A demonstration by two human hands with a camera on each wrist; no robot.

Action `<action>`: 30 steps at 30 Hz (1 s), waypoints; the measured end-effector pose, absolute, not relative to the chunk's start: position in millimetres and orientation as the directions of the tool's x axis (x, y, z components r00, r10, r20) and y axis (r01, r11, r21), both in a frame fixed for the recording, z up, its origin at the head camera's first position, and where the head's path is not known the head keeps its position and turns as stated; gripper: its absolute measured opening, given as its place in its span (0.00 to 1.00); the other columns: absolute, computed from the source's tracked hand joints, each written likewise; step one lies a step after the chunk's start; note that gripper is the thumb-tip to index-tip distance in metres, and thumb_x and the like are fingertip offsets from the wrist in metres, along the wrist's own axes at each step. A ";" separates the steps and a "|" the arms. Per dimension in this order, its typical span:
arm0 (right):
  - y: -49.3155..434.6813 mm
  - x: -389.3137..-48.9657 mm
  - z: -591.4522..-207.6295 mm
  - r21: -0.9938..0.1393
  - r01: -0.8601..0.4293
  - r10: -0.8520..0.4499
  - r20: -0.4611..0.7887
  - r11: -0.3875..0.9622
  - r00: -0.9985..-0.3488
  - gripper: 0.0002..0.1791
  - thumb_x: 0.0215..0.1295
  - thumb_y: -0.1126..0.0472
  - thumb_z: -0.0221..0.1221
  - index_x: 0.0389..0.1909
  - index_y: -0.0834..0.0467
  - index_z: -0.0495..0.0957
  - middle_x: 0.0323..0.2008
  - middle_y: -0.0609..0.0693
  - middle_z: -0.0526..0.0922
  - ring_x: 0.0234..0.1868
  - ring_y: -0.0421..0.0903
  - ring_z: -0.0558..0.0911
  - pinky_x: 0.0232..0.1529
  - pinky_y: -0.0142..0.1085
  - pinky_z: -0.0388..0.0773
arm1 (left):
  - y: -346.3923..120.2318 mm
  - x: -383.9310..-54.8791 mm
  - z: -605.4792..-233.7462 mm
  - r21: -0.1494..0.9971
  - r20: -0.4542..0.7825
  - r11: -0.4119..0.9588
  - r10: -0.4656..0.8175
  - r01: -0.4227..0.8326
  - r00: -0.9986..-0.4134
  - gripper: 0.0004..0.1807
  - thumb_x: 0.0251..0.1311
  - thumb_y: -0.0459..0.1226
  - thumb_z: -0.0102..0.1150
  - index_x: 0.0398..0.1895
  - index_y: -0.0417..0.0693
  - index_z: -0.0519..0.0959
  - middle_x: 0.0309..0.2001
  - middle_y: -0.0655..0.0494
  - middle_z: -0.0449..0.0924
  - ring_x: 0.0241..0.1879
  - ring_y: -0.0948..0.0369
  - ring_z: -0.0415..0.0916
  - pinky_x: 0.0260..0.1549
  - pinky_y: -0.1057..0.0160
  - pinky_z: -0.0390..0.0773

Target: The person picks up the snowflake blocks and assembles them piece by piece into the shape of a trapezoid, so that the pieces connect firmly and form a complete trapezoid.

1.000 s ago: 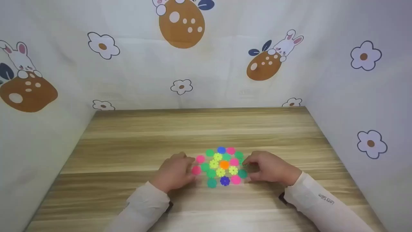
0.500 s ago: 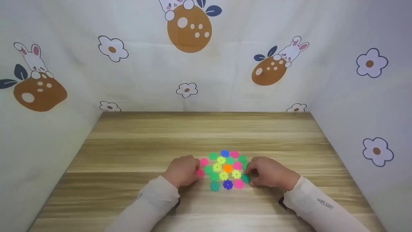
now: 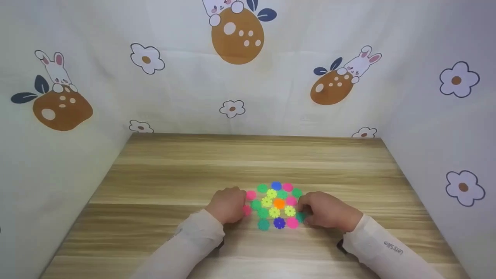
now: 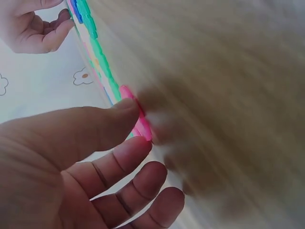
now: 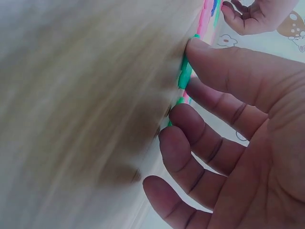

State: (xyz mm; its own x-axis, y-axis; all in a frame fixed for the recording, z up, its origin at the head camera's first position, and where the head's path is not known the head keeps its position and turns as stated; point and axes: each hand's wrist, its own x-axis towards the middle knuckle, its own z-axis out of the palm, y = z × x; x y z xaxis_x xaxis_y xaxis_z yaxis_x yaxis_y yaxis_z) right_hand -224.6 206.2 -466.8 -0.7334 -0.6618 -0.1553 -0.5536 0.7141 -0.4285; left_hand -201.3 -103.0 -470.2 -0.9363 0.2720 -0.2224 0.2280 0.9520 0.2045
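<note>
Several colourful notched plastic discs lie flat together in a cluster on the wooden table (image 3: 174,170), around an orange disc (image 3: 279,204) in its middle. At the cluster's left edge my left hand (image 3: 228,205) pinches a pink disc (image 4: 144,123) between thumb and index finger, the other fingers curved near the tabletop. Opposite it, my right hand (image 3: 327,209) pinches a green disc (image 5: 184,74) at the right edge. Its remaining fingers curl loosely beside the cluster. My fingers partly cover both outer discs in the head view.
A pale cloth wall (image 3: 186,89) with rabbit and flower prints rises behind the table and along both sides. Bare wood surrounds the cluster. Long pale sleeves (image 3: 193,240) cover both forearms.
Both hands have drawn in on the cluster, their fingers bending from a looser pose onto the edge discs. The head view has shifted, moving the whole scene rightward. The discs keep their layout.
</note>
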 end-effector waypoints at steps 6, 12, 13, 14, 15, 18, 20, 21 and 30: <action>203.5 -224.6 -468.5 -0.435 -0.495 -0.615 -0.196 0.753 -0.764 0.16 0.54 0.69 0.74 0.39 0.51 0.81 0.32 0.43 0.79 0.34 0.44 0.75 0.40 0.41 0.77 | -101.5 -202.4 -470.5 0.243 -0.270 0.949 0.264 0.200 -0.926 0.11 0.66 0.41 0.66 0.31 0.43 0.81 0.28 0.52 0.75 0.27 0.55 0.69 0.31 0.52 0.80; 203.3 -226.4 -470.0 -0.466 -0.481 -0.615 -0.192 0.743 -0.765 0.18 0.55 0.70 0.72 0.36 0.48 0.76 0.27 0.43 0.75 0.30 0.43 0.74 0.34 0.36 0.73 | -102.8 -202.4 -468.6 0.300 -0.282 0.936 0.270 0.183 -0.921 0.10 0.61 0.39 0.68 0.31 0.44 0.77 0.28 0.52 0.74 0.27 0.56 0.68 0.30 0.55 0.76; 203.5 -226.5 -470.1 -0.470 -0.483 -0.619 -0.188 0.739 -0.763 0.17 0.55 0.70 0.72 0.36 0.48 0.76 0.27 0.43 0.75 0.30 0.42 0.73 0.33 0.36 0.73 | -103.0 -202.2 -468.4 0.306 -0.280 0.934 0.271 0.182 -0.921 0.10 0.61 0.38 0.69 0.32 0.44 0.77 0.28 0.52 0.75 0.28 0.56 0.69 0.31 0.55 0.76; 203.7 -226.7 -470.2 -0.473 -0.485 -0.621 -0.184 0.735 -0.762 0.17 0.56 0.70 0.71 0.36 0.48 0.76 0.27 0.43 0.75 0.30 0.42 0.73 0.34 0.36 0.73 | -103.3 -202.1 -468.7 0.311 -0.280 0.933 0.271 0.180 -0.921 0.10 0.60 0.38 0.69 0.33 0.43 0.78 0.29 0.52 0.75 0.28 0.56 0.69 0.31 0.55 0.76; 204.1 -226.7 -470.3 -0.479 -0.489 -0.627 -0.179 0.729 -0.758 0.17 0.56 0.71 0.71 0.37 0.49 0.76 0.27 0.43 0.75 0.29 0.42 0.73 0.33 0.35 0.73 | -103.6 -201.8 -468.8 0.315 -0.279 0.932 0.271 0.179 -0.921 0.10 0.60 0.38 0.69 0.34 0.43 0.78 0.29 0.52 0.75 0.29 0.55 0.69 0.32 0.55 0.77; 205.6 -225.9 -470.6 -0.499 -0.494 -0.641 -0.174 0.712 -0.747 0.16 0.57 0.71 0.70 0.38 0.50 0.76 0.26 0.43 0.75 0.29 0.41 0.73 0.33 0.35 0.72 | -104.2 -200.2 -470.2 0.343 -0.286 0.925 0.271 0.166 -0.919 0.11 0.62 0.39 0.68 0.41 0.42 0.79 0.32 0.52 0.76 0.31 0.54 0.70 0.36 0.54 0.77; 206.7 -225.4 -471.2 -0.518 -0.486 -0.645 -0.177 0.703 -0.744 0.16 0.57 0.72 0.69 0.38 0.50 0.77 0.26 0.42 0.75 0.28 0.41 0.72 0.33 0.35 0.72 | -104.7 -199.2 -471.6 0.363 -0.287 0.918 0.274 0.160 -0.918 0.12 0.65 0.40 0.66 0.44 0.42 0.78 0.33 0.52 0.76 0.32 0.54 0.71 0.37 0.54 0.76; 207.2 -225.2 -471.4 -0.529 -0.482 -0.646 -0.178 0.699 -0.742 0.16 0.57 0.72 0.69 0.39 0.50 0.77 0.26 0.42 0.74 0.28 0.41 0.72 0.33 0.35 0.72 | -104.6 -198.8 -472.0 0.370 -0.289 0.915 0.277 0.159 -0.916 0.12 0.66 0.41 0.65 0.44 0.43 0.78 0.33 0.53 0.75 0.32 0.54 0.70 0.36 0.54 0.76; 209.6 -223.6 -471.5 -0.588 -0.461 -0.658 -0.168 0.664 -0.734 0.13 0.64 0.68 0.68 0.42 0.48 0.83 0.26 0.41 0.72 0.30 0.40 0.72 0.34 0.34 0.72 | -101.7 -195.6 -469.7 0.383 -0.289 0.907 0.298 0.176 -0.910 0.09 0.68 0.39 0.64 0.45 0.45 0.77 0.34 0.54 0.76 0.33 0.55 0.70 0.39 0.55 0.78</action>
State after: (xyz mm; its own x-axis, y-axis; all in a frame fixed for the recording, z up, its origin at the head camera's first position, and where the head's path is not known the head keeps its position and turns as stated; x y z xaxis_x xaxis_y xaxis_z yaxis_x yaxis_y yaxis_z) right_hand -223.6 209.6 -471.5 -0.7340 -0.6581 -0.1679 -0.4612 0.6645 -0.5880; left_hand -195.6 -101.7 -469.7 -0.9097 0.2982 -0.2889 0.1756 0.9068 0.3832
